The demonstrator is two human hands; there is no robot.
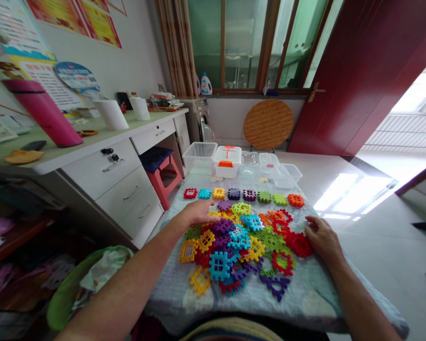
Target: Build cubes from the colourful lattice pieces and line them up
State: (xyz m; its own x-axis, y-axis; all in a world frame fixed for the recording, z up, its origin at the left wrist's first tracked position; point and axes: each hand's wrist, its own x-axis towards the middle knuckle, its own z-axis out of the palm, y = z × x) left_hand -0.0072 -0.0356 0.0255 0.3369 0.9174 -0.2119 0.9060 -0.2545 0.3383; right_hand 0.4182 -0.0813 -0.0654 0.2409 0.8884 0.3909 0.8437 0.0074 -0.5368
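Note:
A pile of colorful plastic building pieces lies mid-table, among them a blue window piece (219, 266), a yellow piece (199, 281) and a purple triangle (276, 285). My left hand (199, 212) reaches over the pile's upper left edge, fingers apart, holding nothing visible. My right hand (323, 238) rests at the pile's right side with fingers spread, beside a red piece (299, 244). Behind the pile runs a row of small stacks, from a red one (190, 193) at left to an orange one (296, 200) at right.
Clear plastic boxes (200, 158) and a white-lidded box (227, 162) with an orange latch line the far end of the cloth-covered table (184, 303). A red stool (166, 182) and a white desk (117, 182) are at left; a green basket (57, 303) is at lower left.

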